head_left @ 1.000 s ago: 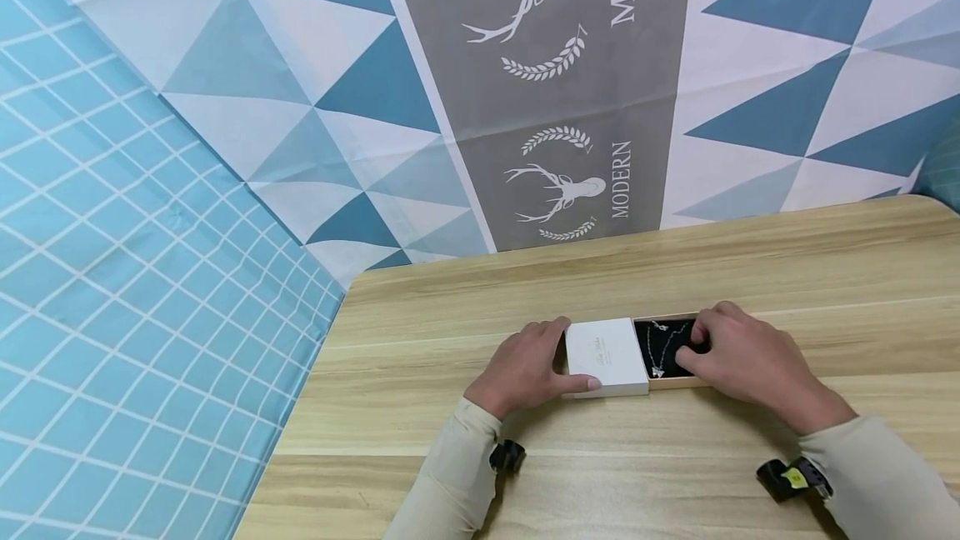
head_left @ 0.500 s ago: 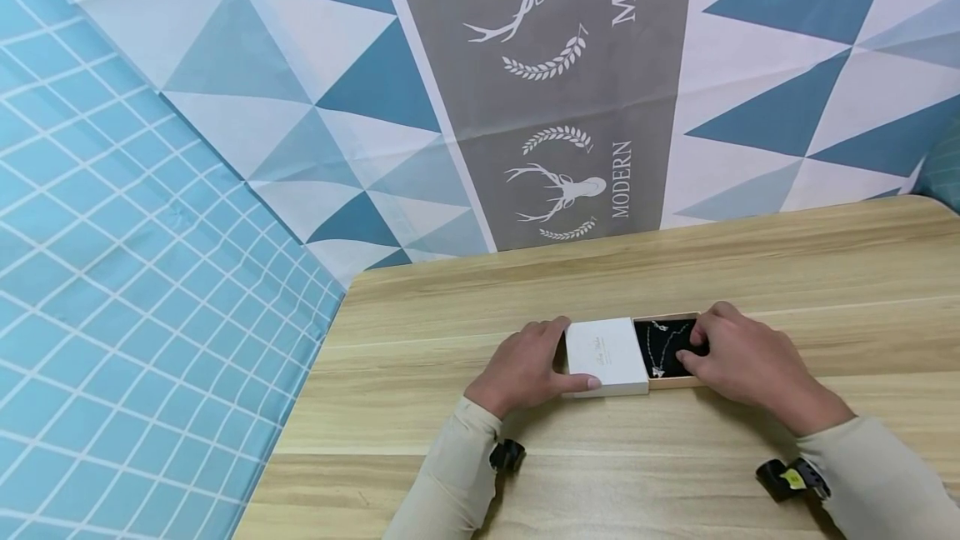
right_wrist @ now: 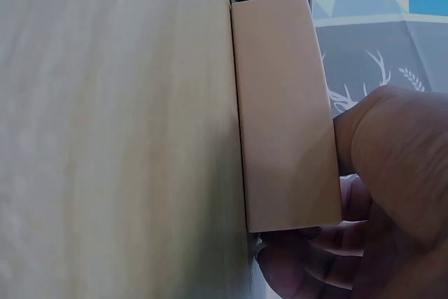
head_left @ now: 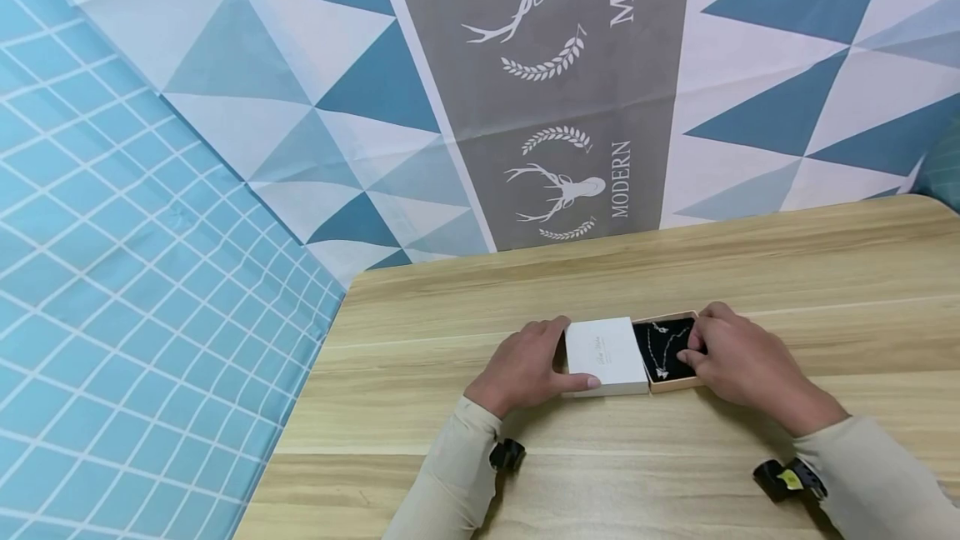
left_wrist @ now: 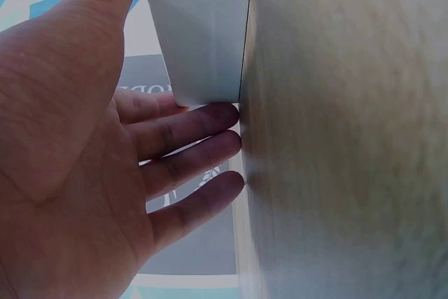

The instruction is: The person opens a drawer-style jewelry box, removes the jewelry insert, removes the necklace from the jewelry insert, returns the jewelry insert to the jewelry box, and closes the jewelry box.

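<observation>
In the head view, my left hand (head_left: 525, 365) holds the white sleeve (head_left: 606, 354) of a jewelry box, thumb along its near edge and fingers at its left and far side. In the left wrist view the lower fingers are spread near the tabletop. My right hand (head_left: 750, 361) pinches the right end of the box's open drawer (head_left: 675, 386), thumb over the rim and fingers on the outer end. A silver necklace (head_left: 661, 373) with a small pendant lies on the drawer's black lining. The drawer sits at a slight angle against the sleeve's right end; the right wrist view shows a thin dark gap there.
The box lies on a wood-grain table (head_left: 600, 465). A patterned cloth (head_left: 570, 107) covers the wall behind the table, and a blue checked cloth (head_left: 150, 273) hangs at the left.
The drawer has shifted slightly right and turned a little against the sleeve, with more black lining showing. My right hand moved slightly with it. My left hand and the sleeve stayed put.
</observation>
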`<move>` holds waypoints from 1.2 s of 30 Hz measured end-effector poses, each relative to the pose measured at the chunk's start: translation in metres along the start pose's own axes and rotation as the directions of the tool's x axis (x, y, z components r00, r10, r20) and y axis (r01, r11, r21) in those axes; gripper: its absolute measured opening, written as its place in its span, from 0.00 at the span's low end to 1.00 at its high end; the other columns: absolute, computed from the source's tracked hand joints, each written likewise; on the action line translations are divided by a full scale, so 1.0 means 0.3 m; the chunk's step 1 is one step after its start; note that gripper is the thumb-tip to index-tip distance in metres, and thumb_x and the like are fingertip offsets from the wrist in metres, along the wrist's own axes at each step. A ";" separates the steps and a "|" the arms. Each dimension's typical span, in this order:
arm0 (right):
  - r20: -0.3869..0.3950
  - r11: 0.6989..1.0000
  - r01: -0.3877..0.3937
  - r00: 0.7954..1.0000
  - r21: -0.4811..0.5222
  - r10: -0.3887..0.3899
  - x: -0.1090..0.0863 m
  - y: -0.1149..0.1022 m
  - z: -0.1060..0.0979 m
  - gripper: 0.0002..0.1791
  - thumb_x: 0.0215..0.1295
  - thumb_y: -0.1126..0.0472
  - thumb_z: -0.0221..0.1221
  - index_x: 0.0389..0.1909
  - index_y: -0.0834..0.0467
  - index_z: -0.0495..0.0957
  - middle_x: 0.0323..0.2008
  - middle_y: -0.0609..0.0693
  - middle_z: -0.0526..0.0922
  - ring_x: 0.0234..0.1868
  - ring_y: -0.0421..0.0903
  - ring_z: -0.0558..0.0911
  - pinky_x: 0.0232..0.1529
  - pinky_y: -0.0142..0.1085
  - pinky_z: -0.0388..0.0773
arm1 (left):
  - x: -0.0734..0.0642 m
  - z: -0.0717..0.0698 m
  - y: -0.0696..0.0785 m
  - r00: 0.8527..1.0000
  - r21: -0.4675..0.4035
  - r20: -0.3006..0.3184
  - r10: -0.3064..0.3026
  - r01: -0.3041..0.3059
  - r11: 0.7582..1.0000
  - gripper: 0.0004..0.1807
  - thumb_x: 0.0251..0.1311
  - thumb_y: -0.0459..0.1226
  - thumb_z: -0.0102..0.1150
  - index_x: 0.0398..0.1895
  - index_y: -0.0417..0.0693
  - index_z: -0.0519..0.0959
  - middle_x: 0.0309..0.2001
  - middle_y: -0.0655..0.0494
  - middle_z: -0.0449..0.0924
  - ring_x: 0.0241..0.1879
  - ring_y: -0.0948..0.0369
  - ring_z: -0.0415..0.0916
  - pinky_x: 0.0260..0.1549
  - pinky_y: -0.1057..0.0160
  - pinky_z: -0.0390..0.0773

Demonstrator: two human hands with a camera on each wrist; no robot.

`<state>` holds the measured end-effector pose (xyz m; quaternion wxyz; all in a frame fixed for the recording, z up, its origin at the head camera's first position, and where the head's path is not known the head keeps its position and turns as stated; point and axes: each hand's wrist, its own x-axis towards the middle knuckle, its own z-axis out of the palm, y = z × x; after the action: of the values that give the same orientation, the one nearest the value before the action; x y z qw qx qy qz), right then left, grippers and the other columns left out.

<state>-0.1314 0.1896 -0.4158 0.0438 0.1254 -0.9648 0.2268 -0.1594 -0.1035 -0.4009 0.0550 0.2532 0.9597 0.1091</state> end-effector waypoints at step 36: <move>-0.206 0.992 0.009 0.978 0.128 0.018 0.010 0.007 -0.003 0.08 0.68 0.61 0.62 0.30 0.58 0.74 0.52 0.64 0.72 0.46 0.62 0.76 0.36 0.58 0.73 | 0.000 0.007 -0.005 1.000 -0.013 -0.008 -0.003 0.003 1.000 0.53 0.53 0.72 0.58 0.74 0.49 0.63 0.59 0.52 0.76 0.56 0.58 0.75 0.53 0.58 0.76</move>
<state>-0.1348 0.1911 -0.4156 0.1354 0.1015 -0.9388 0.3001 -0.1596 -0.1044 -0.4033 0.0532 0.2510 0.9595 0.1164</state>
